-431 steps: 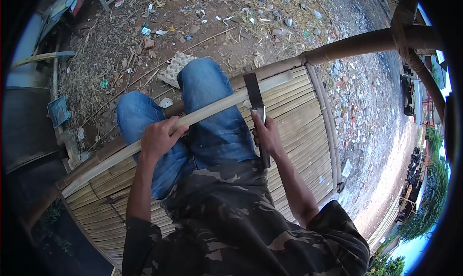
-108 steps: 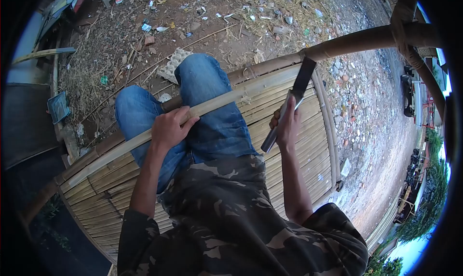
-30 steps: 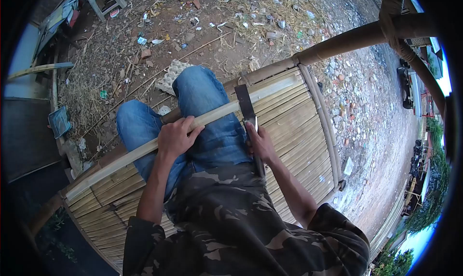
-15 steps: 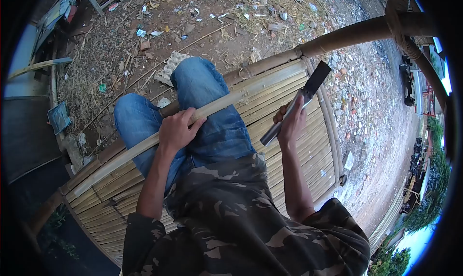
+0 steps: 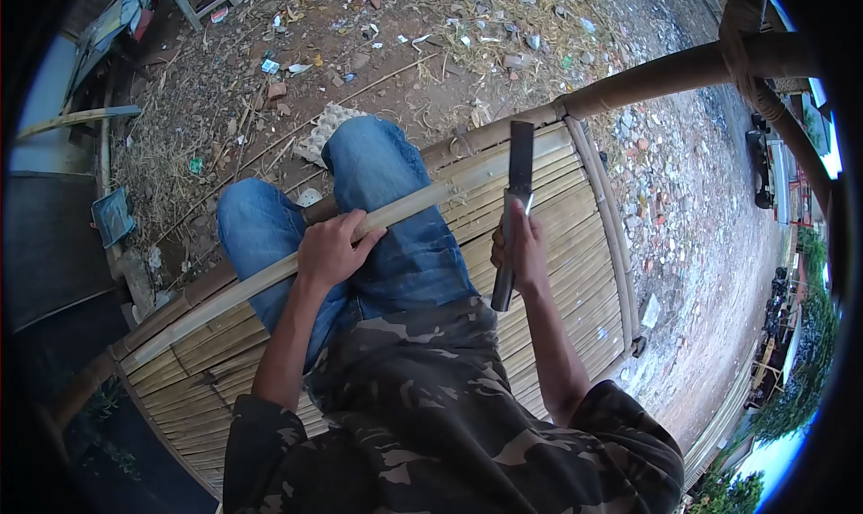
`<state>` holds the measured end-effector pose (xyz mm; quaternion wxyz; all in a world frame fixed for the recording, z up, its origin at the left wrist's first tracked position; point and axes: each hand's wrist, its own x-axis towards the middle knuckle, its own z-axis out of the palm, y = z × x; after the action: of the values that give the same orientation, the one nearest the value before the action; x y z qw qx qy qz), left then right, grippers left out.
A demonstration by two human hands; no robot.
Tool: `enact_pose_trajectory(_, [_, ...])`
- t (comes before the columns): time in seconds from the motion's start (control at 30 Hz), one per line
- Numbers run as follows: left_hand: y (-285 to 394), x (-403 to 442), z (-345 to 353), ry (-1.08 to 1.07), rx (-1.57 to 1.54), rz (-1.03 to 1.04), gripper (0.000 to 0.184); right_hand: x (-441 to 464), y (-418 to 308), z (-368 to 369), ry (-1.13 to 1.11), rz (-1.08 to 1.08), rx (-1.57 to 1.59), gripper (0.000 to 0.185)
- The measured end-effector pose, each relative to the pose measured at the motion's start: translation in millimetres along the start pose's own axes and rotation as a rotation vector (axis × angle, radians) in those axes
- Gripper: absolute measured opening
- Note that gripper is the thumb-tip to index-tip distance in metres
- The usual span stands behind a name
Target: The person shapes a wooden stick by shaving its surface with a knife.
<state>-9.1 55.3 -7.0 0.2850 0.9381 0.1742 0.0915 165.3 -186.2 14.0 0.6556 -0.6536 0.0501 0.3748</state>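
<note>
Left hand clasps a bamboo strip across both thighs, apparently to steady it, while right hand fingers grip a knife

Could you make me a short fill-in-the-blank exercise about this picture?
1. The bladed tool is held in the ____.
2. The left hand holds a long pale strip.  This strip crosses over ____ of the wearer's legs.
3. The jeans are ____ in colour.

Missing words: right hand; both; blue.
</note>
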Motion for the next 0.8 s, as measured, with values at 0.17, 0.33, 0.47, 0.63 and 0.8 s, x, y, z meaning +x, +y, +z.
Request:
enact_pose_trajectory(0.17, [6, 5, 3, -0.061, 0.066, -0.031, 0.037, -7, 19, 20, -0.075, 0.097, -0.478, 0.047])
enact_pose_trajectory(0.33, [3, 4, 0, -0.004, 0.022, -0.009, 0.038, -1, -22, 2, 0.202, -0.163, 0.196, 0.044])
enact_pose_trajectory(0.47, [8, 5, 2, -0.067, 0.058, -0.042, 0.039, 0, 28, 18, 0.068, -0.041, -0.281, 0.044])
enact_pose_trajectory(0.63, [2, 1, 0, -0.056, 0.018, -0.063, 0.038, -3, -13, 8, 0.150, -0.096, 0.114, 0.045])
enact_pose_trajectory(0.8, [4, 6, 2, -0.037, 0.051, -0.043, 0.040, -12, 17, 20, -0.033, 0.039, -0.276, 0.044])
